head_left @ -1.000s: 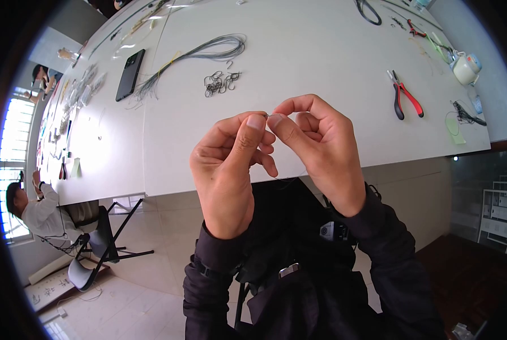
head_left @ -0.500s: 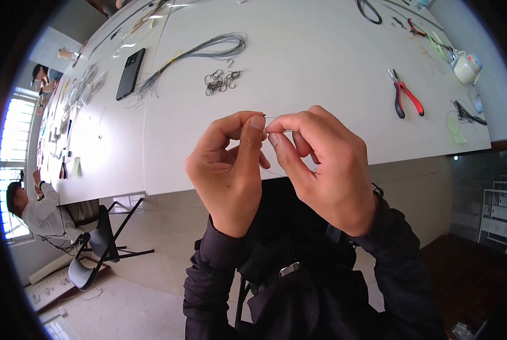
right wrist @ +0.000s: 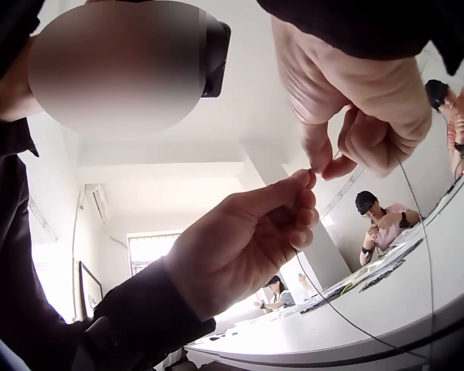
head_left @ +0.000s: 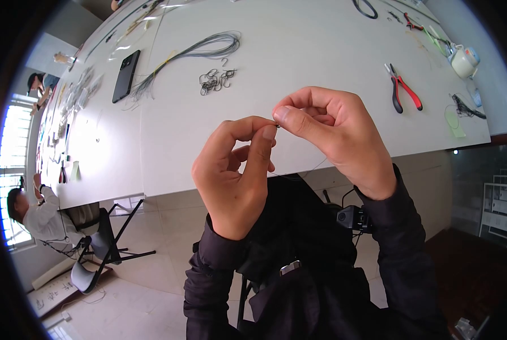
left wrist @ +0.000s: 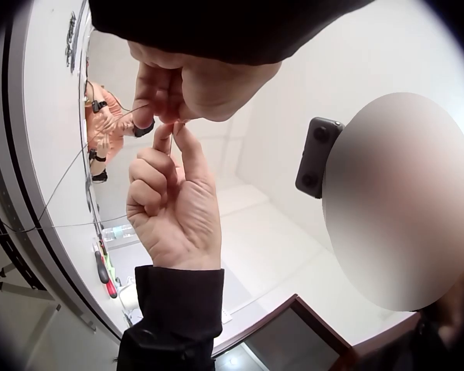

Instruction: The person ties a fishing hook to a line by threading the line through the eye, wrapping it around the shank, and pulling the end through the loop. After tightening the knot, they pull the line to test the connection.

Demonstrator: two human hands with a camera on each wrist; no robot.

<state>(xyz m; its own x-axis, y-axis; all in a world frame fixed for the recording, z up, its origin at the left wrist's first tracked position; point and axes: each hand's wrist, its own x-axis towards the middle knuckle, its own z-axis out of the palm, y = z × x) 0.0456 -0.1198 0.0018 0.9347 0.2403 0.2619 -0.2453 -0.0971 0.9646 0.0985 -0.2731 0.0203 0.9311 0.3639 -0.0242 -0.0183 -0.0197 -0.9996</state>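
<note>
Over the table's near edge, both hands meet at the fingertips. My left hand (head_left: 233,175) pinches a small dark fishing hook (head_left: 277,125) between thumb and forefinger; only its tip shows, the rest is hidden in the fingers. Thumb and forefinger of my right hand (head_left: 341,133) are together right at that tip, pinching a thin line. In the right wrist view the dark line (right wrist: 322,295) hangs in a long loop below the hands. Beyond them on the table lie a heap of dark hooks (head_left: 211,84) and a tied bundle of grey line (head_left: 208,46).
Red-and-black pliers (head_left: 399,85) lie to the right on the white table (head_left: 299,56). A black phone (head_left: 126,76) is at the left. A white jug (head_left: 464,61) stands at the far right edge. Another person (head_left: 35,207) sits at the left end.
The right hand first had its fingertips at the left hand's, then dropped lower with bent fingers, and now is higher again with its wrist farther right. The left hand keeps its pinch, shifted slightly right.
</note>
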